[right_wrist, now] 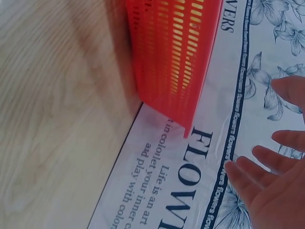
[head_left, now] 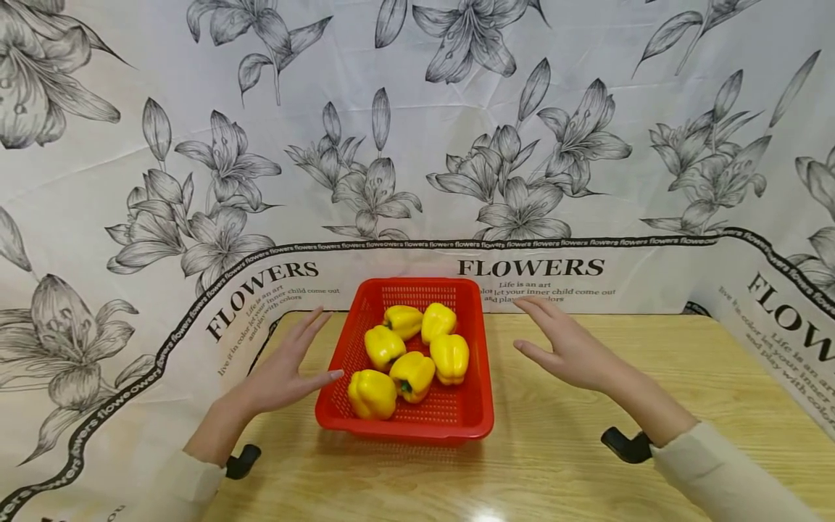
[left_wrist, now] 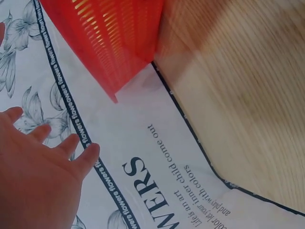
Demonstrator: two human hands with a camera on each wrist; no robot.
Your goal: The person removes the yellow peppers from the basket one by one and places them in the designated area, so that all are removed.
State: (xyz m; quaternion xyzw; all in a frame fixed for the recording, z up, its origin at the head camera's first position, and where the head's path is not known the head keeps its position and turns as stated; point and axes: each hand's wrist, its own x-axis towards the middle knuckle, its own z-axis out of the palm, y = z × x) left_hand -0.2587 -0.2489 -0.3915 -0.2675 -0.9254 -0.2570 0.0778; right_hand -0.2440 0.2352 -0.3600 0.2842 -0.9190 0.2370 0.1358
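A red perforated plastic basket [head_left: 479, 362] stands on the wooden table in the head view, with several yellow bell peppers [head_left: 450, 359] lying in it. One pepper near the front shows its green stem. My left hand [head_left: 280, 377] is at the basket's left side, fingers extended and thumb pointing at the rim. On the other side, my right hand [head_left: 574, 348] hovers apart from the basket, its fingers straight and nothing in it. Both wrist views show the basket's side wall [left_wrist: 119, 43] with yellow showing through its holes, and spread, bare fingers.
The light wooden table [head_left: 554, 449] reaches back to a white cloth [head_left: 404, 65] printed with grey flowers and lettering, which hangs behind and along both sides. A black strap piece [head_left: 626, 444] shows at the right wrist, another [head_left: 243, 462] at the left.
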